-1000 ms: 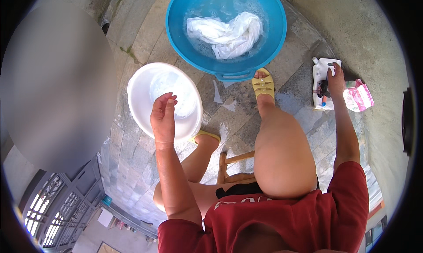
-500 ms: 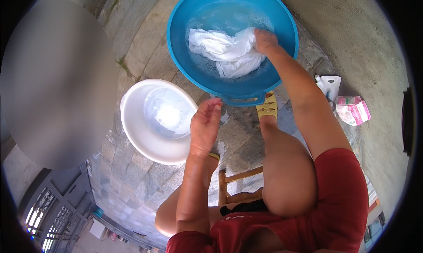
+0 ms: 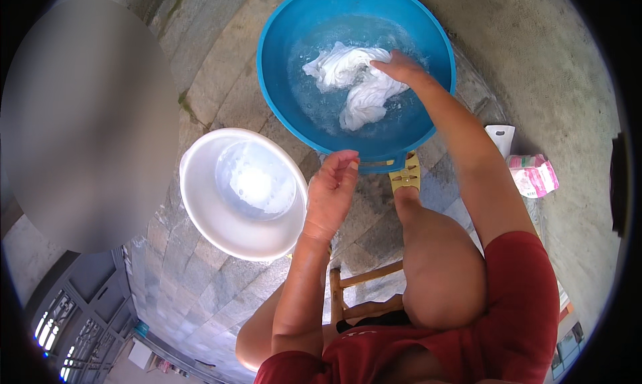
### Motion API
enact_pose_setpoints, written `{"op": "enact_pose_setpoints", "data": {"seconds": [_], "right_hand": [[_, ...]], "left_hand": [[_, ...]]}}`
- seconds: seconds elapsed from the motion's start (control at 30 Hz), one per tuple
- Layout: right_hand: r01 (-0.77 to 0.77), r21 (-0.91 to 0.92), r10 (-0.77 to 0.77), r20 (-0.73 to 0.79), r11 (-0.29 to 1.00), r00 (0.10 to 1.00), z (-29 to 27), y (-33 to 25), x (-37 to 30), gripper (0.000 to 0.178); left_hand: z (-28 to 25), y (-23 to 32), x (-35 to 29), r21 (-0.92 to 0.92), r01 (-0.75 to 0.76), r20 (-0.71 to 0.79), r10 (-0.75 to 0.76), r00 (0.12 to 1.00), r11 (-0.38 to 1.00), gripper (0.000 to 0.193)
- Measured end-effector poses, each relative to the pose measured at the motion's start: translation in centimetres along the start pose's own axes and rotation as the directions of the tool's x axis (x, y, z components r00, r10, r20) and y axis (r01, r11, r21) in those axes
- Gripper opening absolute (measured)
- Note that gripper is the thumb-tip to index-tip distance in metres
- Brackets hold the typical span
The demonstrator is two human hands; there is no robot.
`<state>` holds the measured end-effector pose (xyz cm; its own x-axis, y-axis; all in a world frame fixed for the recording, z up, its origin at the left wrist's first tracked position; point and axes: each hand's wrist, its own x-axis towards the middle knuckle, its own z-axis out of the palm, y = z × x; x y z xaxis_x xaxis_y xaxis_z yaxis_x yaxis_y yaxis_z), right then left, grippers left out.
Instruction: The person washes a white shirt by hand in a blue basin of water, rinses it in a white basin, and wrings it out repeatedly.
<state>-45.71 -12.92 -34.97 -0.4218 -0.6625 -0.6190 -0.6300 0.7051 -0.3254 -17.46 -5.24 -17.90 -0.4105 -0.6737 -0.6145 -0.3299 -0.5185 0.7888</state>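
Note:
A wet white cloth (image 3: 364,106) lies bunched and twisted in sudsy water inside a large blue basin (image 3: 274,83). My right hand (image 3: 403,68) reaches in over the basin's right side and grips the cloth's upper right part, thumb on top; the other fingers are partly hidden. At the basin's near edge, my left hand (image 3: 332,186) is closed with its fingertips at the left end of the basin's handle. Just left of that hand stands a white basin (image 3: 200,213) with cloudy water in it.
A pink and white packet (image 3: 533,176) and a white pouch (image 3: 501,138) with a handle hole stand at the right. My foot in a yellow slipper (image 3: 406,173) is by the blue basin's near edge. Below me is a wooden stool (image 3: 336,297). A grey gate (image 3: 87,304) stands lower left.
The cloth has shifted right and bunched tighter, its left end drawn in. My right hand's thumb now shows over it. My left hand has moved slightly right along the basin's near edge.

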Motion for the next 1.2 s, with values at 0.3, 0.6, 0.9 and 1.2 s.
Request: {"op": "enact_pose_setpoints", "data": {"seconds": [0.3, 0.6, 0.9, 1.2], "right_hand": [[0.19, -0.023, -0.19, -0.229, 0.982, 0.955, -0.9, -1.6, -4.3, 0.046], [0.658, 0.035, -0.62, -0.301, 0.752, 0.725, -16.5, -10.5, -23.1, 0.031], [0.793, 0.153, -0.732, -0.314, 0.589, 0.604, -25.8, -17.8, -31.5, 0.037], [0.69, -0.641, -0.91, -0.41, 0.337, 0.063, -25.8, -9.3, -24.0, 0.075]], "left_hand": [[0.6, 0.7, -0.2, 0.189, 0.015, 0.014, -0.018, 1.0, 0.982, 0.023], [1.5, 9.0, 0.0, 0.436, -0.533, -0.127, 0.636, 0.761, 0.725, 0.105], [4.9, 19.2, 0.0, -0.1, -0.703, -0.181, 0.682, 0.709, 0.704, 0.077], [-0.1, 18.2, 4.1, -0.725, -0.091, 0.403, 0.527, 0.748, 0.683, 0.032]]}}
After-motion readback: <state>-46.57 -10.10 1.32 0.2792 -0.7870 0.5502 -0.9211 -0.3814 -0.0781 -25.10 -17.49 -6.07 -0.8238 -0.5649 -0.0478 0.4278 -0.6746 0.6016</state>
